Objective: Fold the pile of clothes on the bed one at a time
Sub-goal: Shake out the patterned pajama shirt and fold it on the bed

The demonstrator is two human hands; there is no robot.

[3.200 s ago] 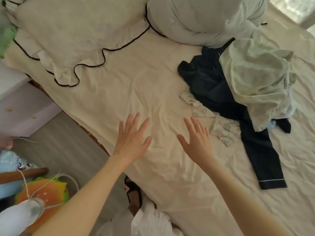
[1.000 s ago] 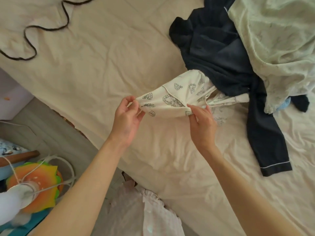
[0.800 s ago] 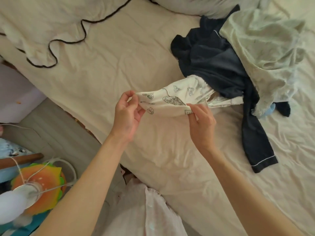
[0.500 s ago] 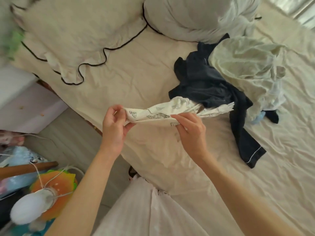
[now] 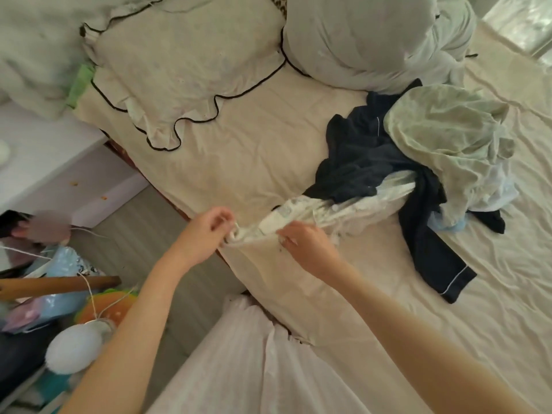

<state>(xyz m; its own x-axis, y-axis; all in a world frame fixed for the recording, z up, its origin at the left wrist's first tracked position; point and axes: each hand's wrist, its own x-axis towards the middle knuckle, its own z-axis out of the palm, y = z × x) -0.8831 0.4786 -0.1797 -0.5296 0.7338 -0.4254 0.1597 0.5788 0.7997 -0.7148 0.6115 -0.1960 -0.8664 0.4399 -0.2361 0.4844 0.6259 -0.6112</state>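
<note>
The bed [image 5: 245, 150] has bare sheet between the pillow [image 5: 185, 64] and the clothes pile [image 5: 418, 162].

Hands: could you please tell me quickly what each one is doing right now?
Left hand: grips the printed garment.
Right hand: grips the same garment.

Grey wood floor [image 5: 140, 234], white nightstand [image 5: 50, 162]

Bed sheet [image 5: 245, 150]: matt cream cloth, creased. Dark garment [image 5: 358, 162]: soft matt fabric. Green garment [image 5: 448, 135]: thin, crinkled cloth.
</note>
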